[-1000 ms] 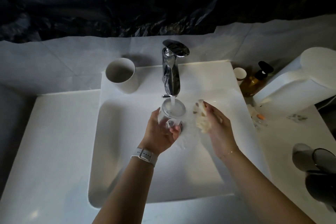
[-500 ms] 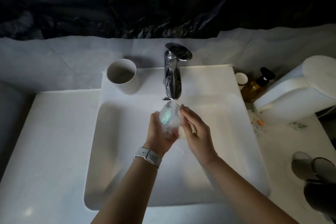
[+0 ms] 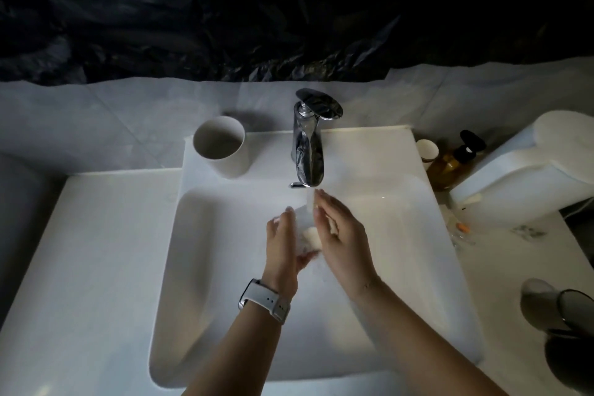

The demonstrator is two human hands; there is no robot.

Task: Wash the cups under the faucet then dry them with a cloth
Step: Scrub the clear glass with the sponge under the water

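Washing step in hand, judging by the pose: clear cup (image 3: 300,228) held over the sink basin (image 3: 225,267), just below the faucet (image 3: 307,151) spout, blurred and hard to make out. Left hand (image 3: 284,243) wrapped round the cup, fingers curled on its far side, watch strap on the wrist. Right hand (image 3: 340,235) pressed against the cup, fingers pinching a pale sponge (image 3: 311,236). Next, probably: scrub round the rim, rinse under the stream, then move on to the white mug (image 3: 221,146) near the sink's back left corner. No drying cloth identifiable.
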